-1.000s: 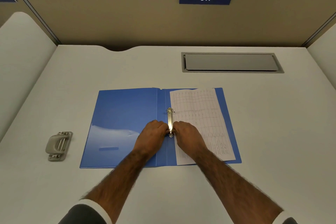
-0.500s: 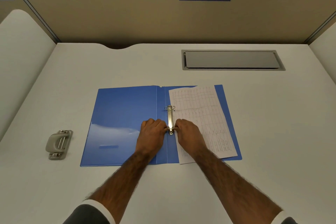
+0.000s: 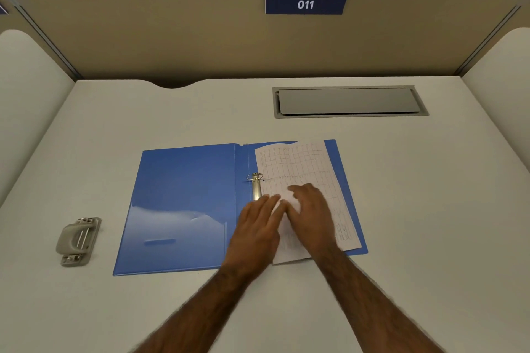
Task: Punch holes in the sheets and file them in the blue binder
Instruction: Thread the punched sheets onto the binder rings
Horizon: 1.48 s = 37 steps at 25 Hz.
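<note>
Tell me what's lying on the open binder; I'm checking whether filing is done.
On the binder's right half lie the sheets, beside the ring clip. The left hand and right hand rest flat on them, hiding the lower ring and holes.

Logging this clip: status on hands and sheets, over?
Left hand and right hand flat on white gridded sheets, holding nothing. Sheets in open blue binder. Grey hole punch aside, nothing obstructing.

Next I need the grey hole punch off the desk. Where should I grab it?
Grip the grey plastic hole punch from above, fingers across its raised lever, one on each long side. It lies flat on the white desk, left of the open blue binder, with clear space on both sides.
</note>
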Each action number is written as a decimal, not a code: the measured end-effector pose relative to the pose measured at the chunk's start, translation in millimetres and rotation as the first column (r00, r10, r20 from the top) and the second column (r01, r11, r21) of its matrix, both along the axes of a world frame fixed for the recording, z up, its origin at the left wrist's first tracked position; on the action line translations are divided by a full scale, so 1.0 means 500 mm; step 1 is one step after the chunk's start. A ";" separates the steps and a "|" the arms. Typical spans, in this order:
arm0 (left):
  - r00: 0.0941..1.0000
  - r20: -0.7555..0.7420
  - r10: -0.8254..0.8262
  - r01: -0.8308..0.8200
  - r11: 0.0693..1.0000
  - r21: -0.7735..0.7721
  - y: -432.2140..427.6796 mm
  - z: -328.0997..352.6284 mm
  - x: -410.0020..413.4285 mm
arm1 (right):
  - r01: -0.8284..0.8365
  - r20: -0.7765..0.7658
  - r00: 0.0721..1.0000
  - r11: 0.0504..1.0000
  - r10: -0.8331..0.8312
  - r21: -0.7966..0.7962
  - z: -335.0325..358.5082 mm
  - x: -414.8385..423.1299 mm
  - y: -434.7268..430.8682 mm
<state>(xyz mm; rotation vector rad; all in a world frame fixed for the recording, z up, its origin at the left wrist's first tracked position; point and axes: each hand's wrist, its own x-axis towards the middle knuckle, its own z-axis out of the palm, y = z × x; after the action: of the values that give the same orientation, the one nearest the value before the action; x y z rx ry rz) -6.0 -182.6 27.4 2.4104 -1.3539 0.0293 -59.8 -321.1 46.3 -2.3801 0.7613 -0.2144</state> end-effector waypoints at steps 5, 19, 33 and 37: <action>0.974 -0.213 -0.073 0.132 0.952 0.276 -0.076 -0.020 -0.036 | 0.417 -0.140 0.894 0.905 -0.425 -0.081 -0.020 -0.093 -0.098; 0.972 -0.218 -0.086 0.175 0.886 0.429 -0.083 -0.022 -0.034 | 0.387 -0.299 0.895 0.909 -0.330 0.156 -0.017 -0.052 -0.137; 0.964 -0.244 -0.102 0.190 0.909 0.370 -0.073 -0.030 -0.028 | 0.255 -0.141 0.967 0.822 -0.213 0.509 0.024 -0.049 -0.191; 0.935 -0.355 -0.024 0.119 0.961 0.248 -0.059 -0.001 -0.016 | 0.241 -0.093 0.970 0.855 -0.224 0.459 0.036 -0.057 -0.188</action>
<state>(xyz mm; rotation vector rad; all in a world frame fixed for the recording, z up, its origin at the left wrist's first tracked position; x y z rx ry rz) -14.1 -211.9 26.8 2.4194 -1.3433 -0.6101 -88.5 -414.9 64.1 -1.8361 0.9949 -0.0727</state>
